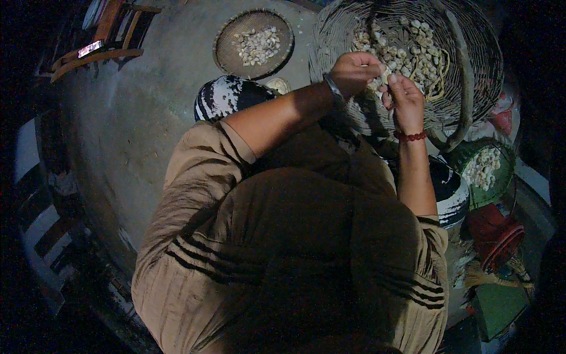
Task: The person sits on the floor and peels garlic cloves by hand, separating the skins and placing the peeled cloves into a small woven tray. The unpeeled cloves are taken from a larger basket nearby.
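Over a large wicker basket (329,40), my two hands meet fingertip to fingertip. Pinched by the thumb and fingers of my left hand (356,73) is a small pale piece, which looks like a garlic clove (386,74). My right hand (406,97), with a red beaded bracelet at the wrist, grips the same piece from the other side. Fingers cover part of it. Below them in the basket lie whole garlic bulbs (422,51) and loose cloves, with a yellowish strip (442,75) among them. A thick wooden handle (462,75) arches over the basket's right side.
A round woven tray (223,48) holds pale garlic cloves (258,46) on the concrete floor (132,124). At right stand a green container (504,170) of whitish pieces (483,168), a red bucket (493,236) and a straw broom (486,278). A lit phone (90,48) rests on wooden furniture (119,54).
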Available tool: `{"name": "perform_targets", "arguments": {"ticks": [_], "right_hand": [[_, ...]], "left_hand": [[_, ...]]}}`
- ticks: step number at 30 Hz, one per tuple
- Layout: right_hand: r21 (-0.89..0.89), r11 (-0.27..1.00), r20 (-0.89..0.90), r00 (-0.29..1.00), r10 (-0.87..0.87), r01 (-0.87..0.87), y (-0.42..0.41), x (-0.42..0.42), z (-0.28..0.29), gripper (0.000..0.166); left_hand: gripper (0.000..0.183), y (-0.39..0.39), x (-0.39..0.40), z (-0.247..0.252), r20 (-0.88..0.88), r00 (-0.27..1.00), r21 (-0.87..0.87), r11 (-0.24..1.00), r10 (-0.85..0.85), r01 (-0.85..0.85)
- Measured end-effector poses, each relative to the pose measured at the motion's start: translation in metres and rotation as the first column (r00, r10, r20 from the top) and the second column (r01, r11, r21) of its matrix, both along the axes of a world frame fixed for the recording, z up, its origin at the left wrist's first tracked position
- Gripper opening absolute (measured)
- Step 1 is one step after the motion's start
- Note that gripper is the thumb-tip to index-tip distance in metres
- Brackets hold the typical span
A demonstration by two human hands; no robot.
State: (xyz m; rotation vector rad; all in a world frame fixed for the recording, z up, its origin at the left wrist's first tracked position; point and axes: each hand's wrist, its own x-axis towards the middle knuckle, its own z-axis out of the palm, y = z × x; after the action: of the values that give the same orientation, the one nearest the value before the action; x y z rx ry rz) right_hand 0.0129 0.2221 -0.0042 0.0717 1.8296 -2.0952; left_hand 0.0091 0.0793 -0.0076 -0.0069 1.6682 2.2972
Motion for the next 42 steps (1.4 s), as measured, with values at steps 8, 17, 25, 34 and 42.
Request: {"name": "perform_targets", "arguments": {"ticks": [8,17,25,34,42], "right_hand": [[-0.129,0.991,-0.023,0.999,-0.03,0.027,-0.005,0.001,-0.002,0.014],[-0.334,0.94,0.056,0.997,-0.052,0.068,-0.009,0.003,-0.001,0.012],[-0.314,0.949,0.083,0.997,-0.007,0.033,-0.01,0.007,0.008,0.013],[-0.27,0.962,0.061,0.998,-0.032,0.048,-0.007,0.003,-0.002,0.017],[-0.301,0.952,-0.007,0.999,0.051,-0.051,-0.009,0.001,0.005,0.03]], "left_hand": [[0.02,0.003,0.007,0.002,0.156,0.988,0.198,0.979,0.014,-0.046],[0.018,0.001,0.006,-0.008,0.012,1.0,0.248,0.969,0.015,-0.017],[0.014,0.01,0.007,0.005,-0.449,0.893,-0.484,0.829,0.039,-0.28],[0.016,0.001,0.008,-0.005,-0.061,0.998,0.158,0.987,-0.017,0.027],[0.016,-0.011,0.004,-0.009,-0.127,0.991,0.175,0.982,-0.051,0.073]]}}
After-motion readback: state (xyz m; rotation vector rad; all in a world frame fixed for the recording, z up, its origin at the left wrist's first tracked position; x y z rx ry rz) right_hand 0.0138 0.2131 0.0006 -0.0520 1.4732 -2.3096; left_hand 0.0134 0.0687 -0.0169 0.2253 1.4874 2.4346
